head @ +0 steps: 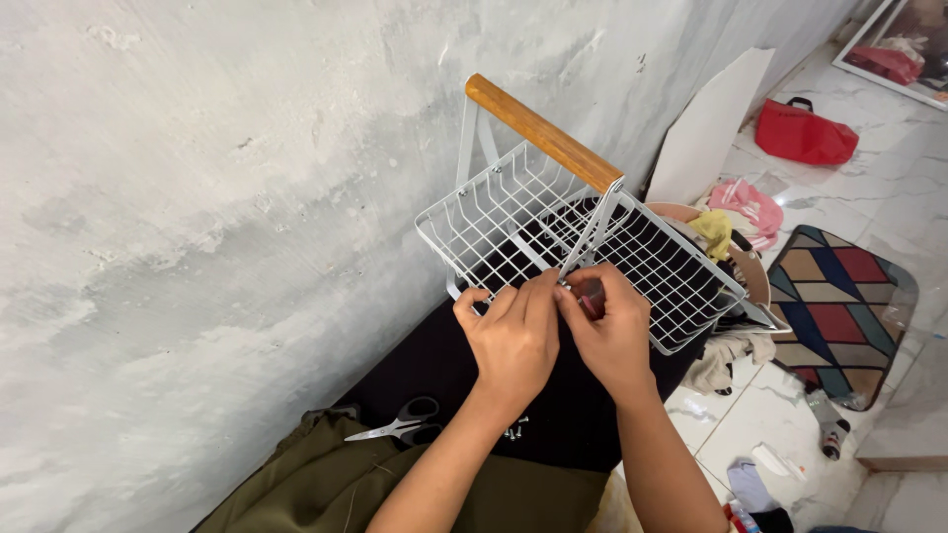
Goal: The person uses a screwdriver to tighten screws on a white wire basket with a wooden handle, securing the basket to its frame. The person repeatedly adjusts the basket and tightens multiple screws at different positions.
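Nearest the camera lie olive trousers (326, 484), with scissors (403, 424) and a few small screws (513, 429) on the black cloth (553, 415) just beyond. The left hand (512, 341) is curled, fingertips pinched at the near rim of the white wire basket (523, 222) where the handle's metal arm meets it. The right hand (614, 336) touches it, closed around a small reddish tool (591, 299) — mostly hidden. The basket sits tilted on the cloth by the grey wall (197, 197), its wooden handle (541, 131) uppermost. Farther off — a patterned mat (839, 306) and red bag (805, 133) on the tiled floor.
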